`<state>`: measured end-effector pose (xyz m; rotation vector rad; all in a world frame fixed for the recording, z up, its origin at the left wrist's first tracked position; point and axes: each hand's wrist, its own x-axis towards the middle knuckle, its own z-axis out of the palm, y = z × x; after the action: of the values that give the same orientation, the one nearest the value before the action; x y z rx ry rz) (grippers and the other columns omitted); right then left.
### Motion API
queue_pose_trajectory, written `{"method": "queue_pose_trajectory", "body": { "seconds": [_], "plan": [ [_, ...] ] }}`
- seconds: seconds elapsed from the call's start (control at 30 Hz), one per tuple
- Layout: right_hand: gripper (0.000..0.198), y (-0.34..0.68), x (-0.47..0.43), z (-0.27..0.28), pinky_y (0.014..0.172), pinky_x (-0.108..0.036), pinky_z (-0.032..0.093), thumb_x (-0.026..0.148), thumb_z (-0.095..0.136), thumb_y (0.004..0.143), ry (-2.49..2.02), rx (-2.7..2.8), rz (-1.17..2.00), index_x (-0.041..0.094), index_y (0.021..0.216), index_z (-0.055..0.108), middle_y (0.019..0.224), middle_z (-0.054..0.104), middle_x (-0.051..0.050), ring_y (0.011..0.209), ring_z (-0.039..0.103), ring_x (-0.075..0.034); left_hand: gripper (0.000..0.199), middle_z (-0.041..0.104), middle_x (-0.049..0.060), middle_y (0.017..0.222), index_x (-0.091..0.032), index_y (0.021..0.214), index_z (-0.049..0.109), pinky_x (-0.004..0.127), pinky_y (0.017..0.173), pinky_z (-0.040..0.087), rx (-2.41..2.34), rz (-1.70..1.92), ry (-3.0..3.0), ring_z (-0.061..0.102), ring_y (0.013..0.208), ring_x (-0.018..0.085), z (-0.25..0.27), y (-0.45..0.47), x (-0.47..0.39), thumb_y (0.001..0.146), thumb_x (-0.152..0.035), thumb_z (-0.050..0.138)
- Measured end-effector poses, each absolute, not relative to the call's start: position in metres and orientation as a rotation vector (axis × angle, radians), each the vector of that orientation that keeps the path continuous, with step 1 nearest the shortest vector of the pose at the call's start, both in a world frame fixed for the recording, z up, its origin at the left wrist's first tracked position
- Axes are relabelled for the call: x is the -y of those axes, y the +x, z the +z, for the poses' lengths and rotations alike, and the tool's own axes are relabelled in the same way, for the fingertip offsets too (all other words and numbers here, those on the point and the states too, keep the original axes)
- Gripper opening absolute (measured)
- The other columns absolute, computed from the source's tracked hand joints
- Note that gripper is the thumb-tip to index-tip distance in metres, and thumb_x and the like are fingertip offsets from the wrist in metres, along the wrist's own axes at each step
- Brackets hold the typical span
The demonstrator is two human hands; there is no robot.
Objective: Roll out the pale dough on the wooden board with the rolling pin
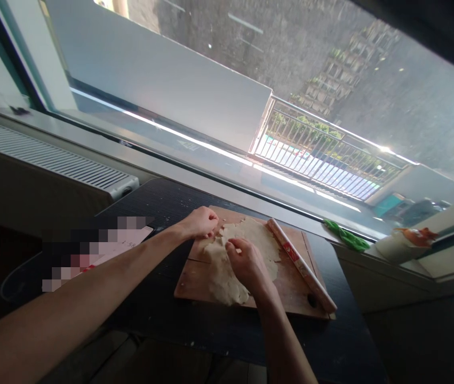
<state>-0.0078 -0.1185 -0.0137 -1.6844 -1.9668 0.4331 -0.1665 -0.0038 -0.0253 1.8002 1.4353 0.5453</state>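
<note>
A thin, ragged sheet of pale dough (256, 234) lies on a wooden cutting board (190, 282), its near-left part folded or overlapping. Over the middle of the sheet, my right hand (248, 264) has thumb and forefinger pinched together on the dough. My left hand (199, 222) is closed at the board's far-left edge, just beyond the dough; what its curled fingers hold, if anything, is hidden. A rolling pin (304, 269) with a red label rests slantwise along the right side of the board, beside the dough and apart from both hands.
The board stands on a dark table (162, 205) with small crumbs on it. A phone-like lit screen (125, 242), partly blurred out, lies left, behind my left forearm. A radiator (62, 157), green cloth-like item (347, 236) and white pot (397, 245) are by the window.
</note>
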Motion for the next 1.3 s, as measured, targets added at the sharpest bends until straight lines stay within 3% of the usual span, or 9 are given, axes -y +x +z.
{"method": "queue_pose_trajectory", "body": {
  "seconds": [0.1,0.33,0.47,0.7,0.8,0.87,0.97,1.2,1.3],
  "plan": [
    [0.030,-0.012,0.120,-0.027,0.097,-0.032,0.036,0.026,0.039,0.093,-1.674,2.084,0.189,0.020,0.114,0.060,0.129,0.057,-0.007,0.118,0.050,-0.020,0.026,0.073,0.006,0.086,-0.020,0.083,0.073,0.027,0.073,0.048,-1.594,0.643,2.103,0.067,0.084,0.020,-0.024,-0.169,0.007,0.079,-0.025,0.048],
    [0.038,0.043,0.117,-0.016,0.101,-0.034,0.036,0.031,0.040,0.094,-1.637,2.183,0.218,0.022,0.128,0.053,0.135,0.052,-0.006,0.121,0.048,-0.020,0.034,0.067,0.006,0.116,-0.022,0.105,0.069,0.036,0.098,0.039,-1.319,0.703,2.654,0.057,0.111,0.020,-0.045,-0.159,0.045,0.090,-0.030,0.039],
    [0.035,0.130,0.126,-0.008,0.096,-0.039,0.037,0.034,0.041,0.092,-2.070,1.819,-0.096,0.021,0.120,0.060,0.124,0.057,-0.009,0.114,0.050,-0.026,0.036,0.059,0.003,0.131,-0.027,0.115,0.064,0.045,0.107,0.028,-1.256,0.603,2.761,0.047,0.124,0.022,-0.043,-0.164,0.055,0.093,-0.030,0.036],
    [0.026,0.185,0.141,-0.052,0.081,-0.030,0.040,0.039,0.048,0.089,-2.222,1.849,-0.033,0.022,0.105,0.061,0.104,0.058,-0.005,0.099,0.053,-0.022,0.055,0.040,0.011,0.148,-0.016,0.139,0.043,0.045,0.113,0.018,-1.340,0.477,2.710,0.033,0.137,0.025,-0.050,-0.156,0.074,0.092,-0.043,0.035],
    [0.026,0.181,0.141,-0.059,0.076,-0.028,0.038,0.039,0.047,0.090,-2.216,1.828,-0.120,0.024,0.108,0.059,0.102,0.056,-0.004,0.097,0.053,-0.020,0.049,0.049,0.011,0.141,-0.016,0.131,0.051,0.043,0.109,0.024,-1.479,0.604,2.628,0.041,0.130,0.024,-0.053,-0.165,0.083,0.093,-0.040,0.032],
    [0.026,0.180,0.141,-0.059,0.075,-0.028,0.038,0.039,0.047,0.090,-2.216,1.816,-0.131,0.024,0.108,0.059,0.102,0.056,-0.004,0.094,0.053,-0.020,0.041,0.063,0.009,0.120,-0.019,0.107,0.065,0.041,0.101,0.033,-1.629,0.672,2.546,0.053,0.114,0.024,-0.047,-0.173,0.087,0.092,-0.039,0.033],
    [0.026,0.182,0.141,-0.059,0.075,-0.028,0.038,0.040,0.048,0.090,-2.216,1.807,-0.125,0.024,0.108,0.059,0.100,0.056,-0.003,0.093,0.053,-0.020,0.032,0.067,0.006,0.092,-0.022,0.077,0.066,0.040,0.088,0.038,-1.748,0.614,2.485,0.057,0.093,0.024,-0.037,-0.178,0.092,0.086,-0.043,0.043],
    [0.026,0.180,0.142,-0.058,0.076,-0.028,0.037,0.040,0.049,0.090,-2.235,1.809,-0.138,0.024,0.110,0.059,0.099,0.057,-0.003,0.095,0.053,-0.021,0.024,0.066,0.004,0.096,-0.023,0.088,0.063,0.036,0.080,0.038,-1.769,0.561,2.393,0.057,0.094,0.023,-0.037,-0.168,0.095,0.080,-0.042,0.049],
    [0.027,0.178,0.143,-0.055,0.076,-0.029,0.037,0.039,0.047,0.091,-2.237,1.830,-0.163,0.024,0.109,0.059,0.100,0.058,-0.004,0.096,0.052,-0.021,0.031,0.066,0.007,0.091,-0.022,0.079,0.063,0.039,0.080,0.039,-1.920,0.477,2.331,0.057,0.093,0.027,-0.034,-0.175,0.090,0.081,-0.047,0.045]
  ]
}}
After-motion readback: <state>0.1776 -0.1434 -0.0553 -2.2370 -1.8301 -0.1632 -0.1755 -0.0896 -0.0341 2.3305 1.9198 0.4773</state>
